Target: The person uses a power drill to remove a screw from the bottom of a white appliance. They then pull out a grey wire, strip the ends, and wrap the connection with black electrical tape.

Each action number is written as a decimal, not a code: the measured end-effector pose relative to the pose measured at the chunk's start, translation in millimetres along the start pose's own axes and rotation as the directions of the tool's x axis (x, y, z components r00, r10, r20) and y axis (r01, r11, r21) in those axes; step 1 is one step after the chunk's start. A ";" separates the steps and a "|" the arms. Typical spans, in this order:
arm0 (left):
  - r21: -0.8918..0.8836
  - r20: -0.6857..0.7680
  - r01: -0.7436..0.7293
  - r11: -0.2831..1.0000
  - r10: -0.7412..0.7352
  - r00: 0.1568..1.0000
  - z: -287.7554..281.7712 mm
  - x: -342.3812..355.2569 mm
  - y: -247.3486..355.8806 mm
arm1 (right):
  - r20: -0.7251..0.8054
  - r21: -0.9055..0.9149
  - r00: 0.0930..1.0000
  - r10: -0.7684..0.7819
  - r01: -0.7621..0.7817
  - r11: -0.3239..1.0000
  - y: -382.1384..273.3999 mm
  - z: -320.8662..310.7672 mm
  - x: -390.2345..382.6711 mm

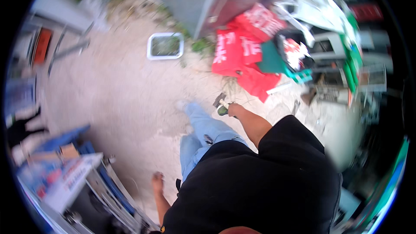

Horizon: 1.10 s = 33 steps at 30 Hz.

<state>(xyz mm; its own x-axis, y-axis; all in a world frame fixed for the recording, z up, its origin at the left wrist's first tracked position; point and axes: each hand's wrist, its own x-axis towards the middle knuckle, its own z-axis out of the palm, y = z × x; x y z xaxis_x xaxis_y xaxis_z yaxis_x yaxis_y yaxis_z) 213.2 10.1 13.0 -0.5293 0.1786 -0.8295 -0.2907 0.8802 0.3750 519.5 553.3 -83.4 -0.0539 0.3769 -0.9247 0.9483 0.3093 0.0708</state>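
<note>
My right hand [230,109] is closed around the short pale handle of a hammer [219,99]. The hammer's dark head points up and away from me, in front of my right leg. Something dark green, perhaps part of a glove, shows at that hand. On the other side, my left hand [157,181] hangs low beside my hip, near a stack of panels and frames. Nothing shows in it, but its fingers are small and smeared by motion. My legs in light blue jeans [201,125] are in mid-stride over sandy ground.
Ahead lies a white-rimmed tub [165,46] on the sandy ground [108,82]. Red printed bags [238,52] and a green plastic item [273,60] are heaped to the right, beside stacked scrap [329,43]. Boards and metal frames [104,186] stand at lower left.
</note>
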 end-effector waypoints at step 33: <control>0.628 0.771 -0.750 0.206 -0.038 0.635 322.3 -55.3 309.6 | -0.038 0.992 0.795 0.605 -0.045 0.121 517.5 156.0 -47.4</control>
<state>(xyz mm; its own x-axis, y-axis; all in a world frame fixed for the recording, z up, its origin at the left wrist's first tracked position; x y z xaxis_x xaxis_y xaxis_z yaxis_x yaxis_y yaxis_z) 409.3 414.4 41.7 0.2896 0.4191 -0.8605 0.8378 0.3238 0.4396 1061.6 559.3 -61.4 0.5190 0.5197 -0.6786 0.4271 -0.8454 -0.3207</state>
